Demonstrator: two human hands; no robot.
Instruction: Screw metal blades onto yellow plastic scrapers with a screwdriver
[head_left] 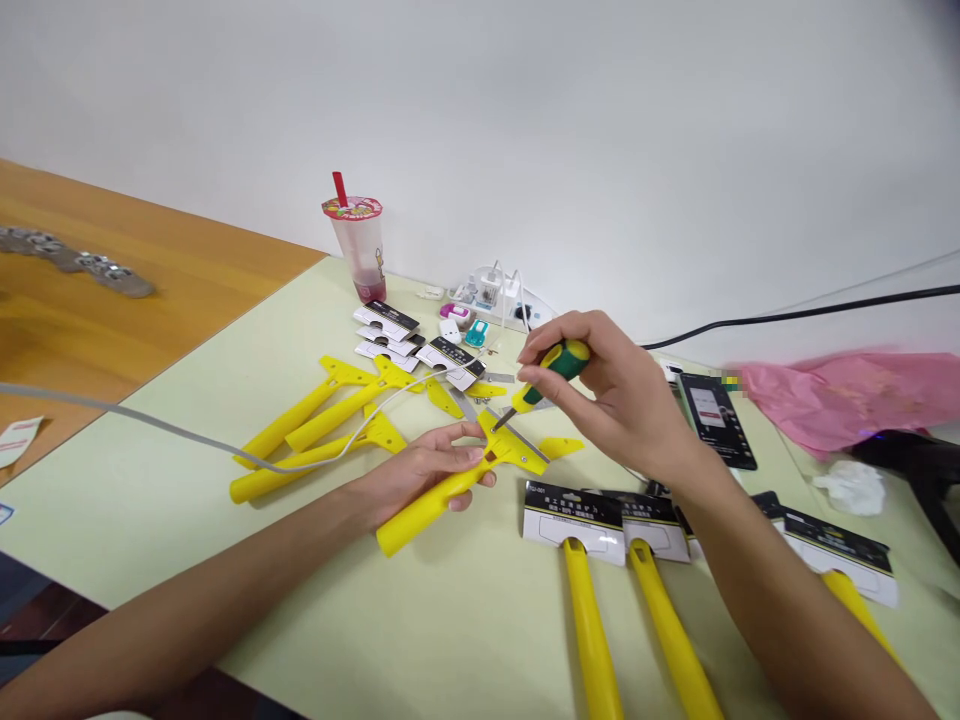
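My left hand (pixel 439 465) is wrapped round the neck of a yellow scraper (pixel 427 515), whose handle points down to the left and whose wide head carries a metal blade strip and screws. In my right hand (pixel 611 385) is a screwdriver (pixel 564 362) with a green and yellow handle. Its tip meets the scraper head near a screw on the left side. Several more yellow scraper bodies (pixel 307 405) lie to the left of my left hand. Loose blades (pixel 463 402) and yellow head pieces (pixel 444 398) lie just behind the held scraper.
A cup with a red straw (pixel 360 250) stands at the back near black-and-white cards (pixel 386 320). A power strip (pixel 491 290) rests by the wall. A grey cable (pixel 180 420) crosses the left. Carded scrapers (pixel 589 620), a phone (pixel 716 420) and a pink bag (pixel 862 395) lie right.
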